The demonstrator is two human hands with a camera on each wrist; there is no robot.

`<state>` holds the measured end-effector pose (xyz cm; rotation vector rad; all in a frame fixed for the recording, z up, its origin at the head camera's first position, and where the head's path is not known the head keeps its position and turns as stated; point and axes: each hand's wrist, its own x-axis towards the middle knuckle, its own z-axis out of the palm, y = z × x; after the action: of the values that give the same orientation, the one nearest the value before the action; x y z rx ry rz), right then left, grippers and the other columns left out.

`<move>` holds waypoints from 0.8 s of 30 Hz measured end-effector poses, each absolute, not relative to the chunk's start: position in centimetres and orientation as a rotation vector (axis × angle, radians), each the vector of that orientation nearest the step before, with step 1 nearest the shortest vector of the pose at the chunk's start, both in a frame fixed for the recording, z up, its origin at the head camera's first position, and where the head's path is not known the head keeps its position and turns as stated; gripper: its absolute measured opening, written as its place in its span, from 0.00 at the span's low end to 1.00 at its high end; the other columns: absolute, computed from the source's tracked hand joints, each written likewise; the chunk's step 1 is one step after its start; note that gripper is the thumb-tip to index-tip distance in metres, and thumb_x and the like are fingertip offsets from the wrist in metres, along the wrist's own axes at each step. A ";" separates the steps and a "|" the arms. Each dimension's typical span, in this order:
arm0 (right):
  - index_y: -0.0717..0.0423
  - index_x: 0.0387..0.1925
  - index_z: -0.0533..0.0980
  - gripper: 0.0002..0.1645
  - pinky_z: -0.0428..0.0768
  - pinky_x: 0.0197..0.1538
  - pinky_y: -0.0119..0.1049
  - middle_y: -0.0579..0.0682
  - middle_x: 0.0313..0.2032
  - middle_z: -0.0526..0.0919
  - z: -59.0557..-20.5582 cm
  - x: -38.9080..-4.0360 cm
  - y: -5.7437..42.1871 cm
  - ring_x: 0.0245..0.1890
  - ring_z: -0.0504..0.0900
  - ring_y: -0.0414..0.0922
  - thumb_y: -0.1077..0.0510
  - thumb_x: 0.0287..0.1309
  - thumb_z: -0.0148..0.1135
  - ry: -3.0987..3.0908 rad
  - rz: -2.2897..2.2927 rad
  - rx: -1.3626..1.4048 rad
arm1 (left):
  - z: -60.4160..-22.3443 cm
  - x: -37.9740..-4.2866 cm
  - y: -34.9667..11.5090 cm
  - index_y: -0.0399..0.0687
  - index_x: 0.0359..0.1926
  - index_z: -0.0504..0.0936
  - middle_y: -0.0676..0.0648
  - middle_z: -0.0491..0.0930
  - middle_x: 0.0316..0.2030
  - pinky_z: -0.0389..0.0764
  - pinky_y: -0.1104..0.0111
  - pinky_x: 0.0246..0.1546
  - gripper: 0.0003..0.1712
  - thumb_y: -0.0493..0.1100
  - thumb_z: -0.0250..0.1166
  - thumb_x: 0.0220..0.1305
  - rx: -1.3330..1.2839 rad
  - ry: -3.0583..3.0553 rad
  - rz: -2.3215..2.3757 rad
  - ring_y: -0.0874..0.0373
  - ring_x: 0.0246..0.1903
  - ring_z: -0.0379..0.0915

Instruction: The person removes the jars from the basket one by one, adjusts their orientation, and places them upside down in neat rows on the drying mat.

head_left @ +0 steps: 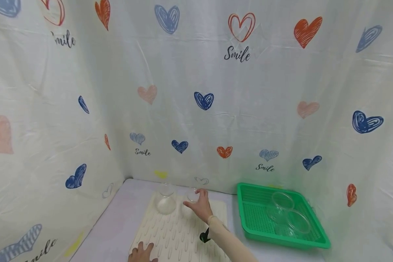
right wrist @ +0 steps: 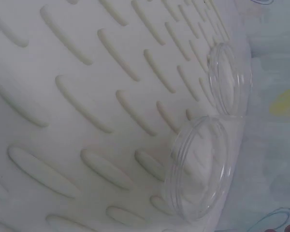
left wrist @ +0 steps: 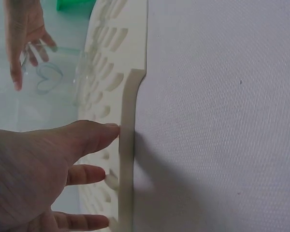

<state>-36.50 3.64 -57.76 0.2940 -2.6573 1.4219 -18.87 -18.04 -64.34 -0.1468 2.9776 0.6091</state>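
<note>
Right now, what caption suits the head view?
Right hand around a clear cup, cream drying mat beneath, green basket alongside.

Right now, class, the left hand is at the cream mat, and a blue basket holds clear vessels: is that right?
Blue is wrong: the head view shows a green basket. It does hold clear vessels, and the left hand is at the cream mat.

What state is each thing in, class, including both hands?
Basket: open-topped, holding two containers
Back basket container: inside, tilt unclear
Front basket container: inside, tilt unclear
Mat: lying flat
Left mat container: standing, looks empty
Right mat container: standing, looks empty
Curtain: hanging, creased
Left hand: fingers spread at mat's edge
Right hand: at right container, fingers apart, grip unclear
</note>
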 end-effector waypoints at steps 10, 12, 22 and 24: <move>0.52 0.51 0.64 0.43 0.75 0.56 0.52 0.56 0.61 0.62 -57.9 -35.9 3.5 0.59 0.70 0.56 0.33 0.43 0.73 -2.685 1.330 0.386 | -63.8 -19.0 -17.8 0.41 0.51 0.75 0.35 0.66 0.39 0.76 0.45 0.37 0.29 0.53 0.71 0.53 -0.174 2.948 0.583 0.39 0.34 0.69; 0.51 0.51 0.65 0.42 0.76 0.56 0.52 0.56 0.63 0.61 -57.8 -35.8 3.6 0.60 0.69 0.56 0.33 0.44 0.72 -2.693 1.300 0.399 | -63.8 -19.0 -17.7 0.41 0.51 0.75 0.35 0.66 0.39 0.77 0.45 0.37 0.29 0.54 0.71 0.53 -0.166 2.953 0.572 0.38 0.34 0.69; 0.49 0.53 0.67 0.40 0.73 0.58 0.55 0.56 0.64 0.60 -57.5 -35.8 4.6 0.64 0.65 0.56 0.31 0.47 0.69 -2.687 1.296 0.476 | -63.2 -19.1 -17.2 0.43 0.48 0.76 0.34 0.67 0.37 0.76 0.42 0.35 0.28 0.54 0.72 0.51 -0.194 3.012 0.550 0.37 0.33 0.70; 0.50 0.56 0.67 0.43 0.72 0.59 0.55 0.56 0.65 0.61 -57.3 -35.8 4.7 0.65 0.64 0.56 0.31 0.47 0.68 -2.670 1.305 0.480 | -63.0 -19.2 -17.2 0.43 0.47 0.76 0.34 0.68 0.37 0.75 0.42 0.34 0.28 0.54 0.72 0.51 -0.215 3.020 0.543 0.36 0.32 0.70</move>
<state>-35.78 4.72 -57.33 0.4799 -2.6697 1.3048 -19.21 -17.16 -63.03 -0.2154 3.0196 0.5430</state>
